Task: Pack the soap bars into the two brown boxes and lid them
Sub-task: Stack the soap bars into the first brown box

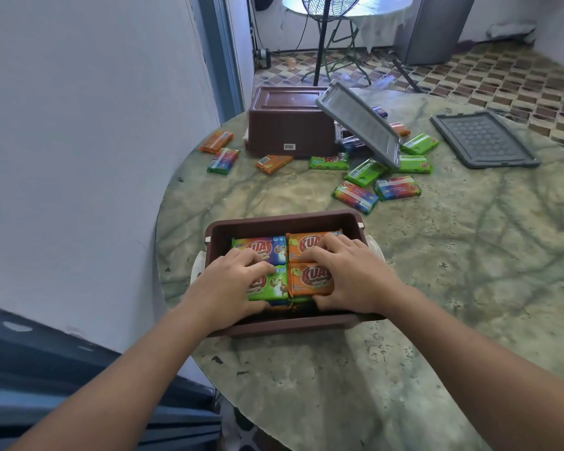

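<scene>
Round table [437, 288], green marbled top | white wall [79, 125] at left | patterned tile floor [502, 79] | black pedestal fan [323, 37] | small round white table [372, 4] on green folding legs | grey cabinet [433, 30] behind

Two brown plastic boxes: the near open box [287, 222] at the table's front edge, and a second brown box [290, 125] upside down beyond it. Two grey plastic lids: one lid [358, 122] propped tilted against the right side of the upturned box, the other grey lid [484, 139] flat, well to its right. Wrapped soap bars: four visible on top inside the near box (two orange, one green, one rainbow), roughly eleven loose around the upturned box — three left, one in front, about seven right; those under the tilted lid can't be counted.
</scene>
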A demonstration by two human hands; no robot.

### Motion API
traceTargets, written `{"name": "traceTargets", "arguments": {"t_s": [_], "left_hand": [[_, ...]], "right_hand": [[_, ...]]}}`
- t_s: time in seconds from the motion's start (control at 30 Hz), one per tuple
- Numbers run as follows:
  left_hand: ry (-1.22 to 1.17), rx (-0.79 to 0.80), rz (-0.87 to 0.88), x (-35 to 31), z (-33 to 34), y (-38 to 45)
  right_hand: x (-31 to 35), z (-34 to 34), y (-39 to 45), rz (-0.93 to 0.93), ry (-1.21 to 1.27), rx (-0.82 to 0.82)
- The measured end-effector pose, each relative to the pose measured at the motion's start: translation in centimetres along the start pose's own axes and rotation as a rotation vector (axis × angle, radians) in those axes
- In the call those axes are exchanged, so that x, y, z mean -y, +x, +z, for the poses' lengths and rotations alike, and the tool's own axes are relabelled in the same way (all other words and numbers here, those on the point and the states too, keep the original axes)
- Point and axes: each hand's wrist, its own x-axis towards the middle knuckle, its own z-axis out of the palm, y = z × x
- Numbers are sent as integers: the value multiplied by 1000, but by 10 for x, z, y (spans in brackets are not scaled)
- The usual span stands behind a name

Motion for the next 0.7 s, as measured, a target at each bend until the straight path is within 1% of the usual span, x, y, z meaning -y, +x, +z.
{"name": "traceTargets", "arguments": {"t_s": [0.3, 0.37, 0.4, 0.47, 0.5, 0.53, 0.57, 0.63, 0.7], "left_hand": [[39, -10, 29, 3, 1, 1], [20, -35, 21, 0, 1, 1], [-12, -80, 14, -2, 1, 1], [-72, -204, -46, -5, 0, 0], [-70, -277, -101, -6, 0, 0], [-50, -349, -169, -6, -1, 0], [-27, -410, -255, -5, -1, 0], [-25, -466, -467, -2, 0, 2], [-108, -407, -686, 1, -1, 6]], "right_hand": [[-1, 2, 2, -19, -12, -24], [0, 3, 1, 6, 53, -104], [-1, 4, 0, 34, 114, -187], [-3, 5, -1, 157, 231, -393], [-4, 4, -2, 260, 274, -473], [-5, 3, -2, 382, 310, -515], [-6, 2, -2, 514, 348, -512], [-13, 1, 1, 732, 466, -383], [-18, 1, 6, 856, 672, -214]]}}
